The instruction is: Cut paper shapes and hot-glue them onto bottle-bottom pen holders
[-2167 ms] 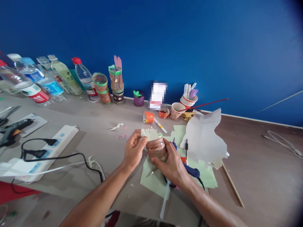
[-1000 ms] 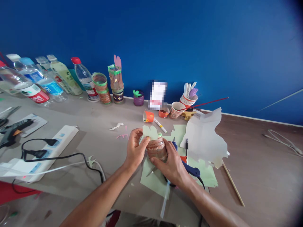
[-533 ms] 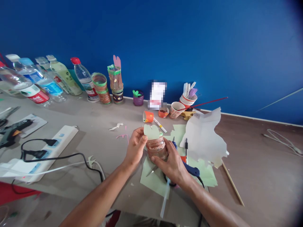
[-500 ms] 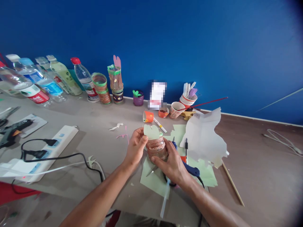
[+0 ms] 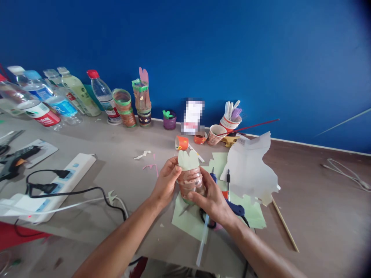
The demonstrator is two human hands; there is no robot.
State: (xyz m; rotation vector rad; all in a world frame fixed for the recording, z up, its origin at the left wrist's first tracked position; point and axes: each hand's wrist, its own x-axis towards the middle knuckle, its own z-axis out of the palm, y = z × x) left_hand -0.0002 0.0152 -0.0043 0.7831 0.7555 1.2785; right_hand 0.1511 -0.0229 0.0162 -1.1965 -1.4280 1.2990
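Between my hands is a clear plastic bottle section (image 5: 189, 182), painted brown in bands, with a green lower edge. A pale green paper cutout (image 5: 188, 160) with rounded lobes stands at its rim. My left hand (image 5: 166, 179) is closed at the upper left, its thumb and fingers pinching the cutout's edge against the rim. My right hand (image 5: 213, 199) wraps the bottle section from the right, thumb across the front. Beneath lie pale green paper (image 5: 185, 224) and scissors (image 5: 208, 222), partly hidden by my right hand and a clear glue stick (image 5: 202, 243).
A blue glue gun (image 5: 236, 208) and a pen (image 5: 228, 178) lie to the right, beside white paper (image 5: 246, 166) and a wooden stick (image 5: 285, 226). Left are a power strip (image 5: 77, 172) and black glue gun (image 5: 21, 158). Bottles (image 5: 101, 94) and painted containers (image 5: 124, 108) line the wall.
The paper cutout has shifted slightly right and now stands straighter at the rim. The bottle section has turned a little, showing its green lower edge. Both hands keep their hold.
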